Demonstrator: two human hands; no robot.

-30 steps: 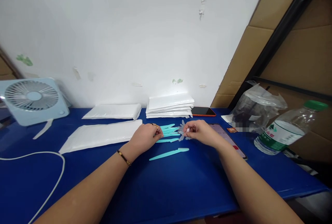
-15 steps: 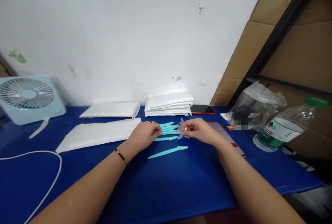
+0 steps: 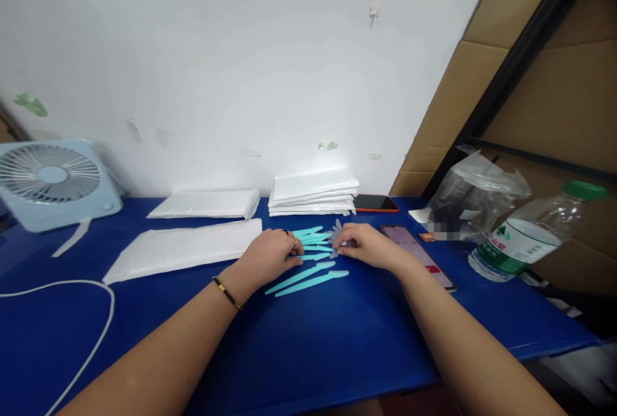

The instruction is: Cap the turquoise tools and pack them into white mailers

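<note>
Turquoise eyebrow razors (image 3: 311, 237) lie in a fanned pile between my hands on the blue tabletop. My left hand (image 3: 274, 254) is at the left side of the pile, thumb and fingers closed on a handle end of one razor (image 3: 317, 256). Two more razors, one of them the nearest razor (image 3: 313, 283), lie side by side in front of the pile. My right hand (image 3: 364, 244) pinches at small clear plastic caps (image 3: 336, 229), spread at the pile's right end. Its fingertips partly hide the piece it holds.
Flat white packets (image 3: 313, 186) are stacked at the wall, with more white packets (image 3: 187, 247) to the left. A phone (image 3: 418, 252) lies right of my right hand, another phone (image 3: 376, 203) behind. A fan (image 3: 53, 178), white cable (image 3: 108, 319) and water bottle (image 3: 530, 236) stand or lie around.
A second razor now lies beside the single one in front of the pile. My left hand has shifted slightly at the pile; my right hand stays by the clear caps.
</note>
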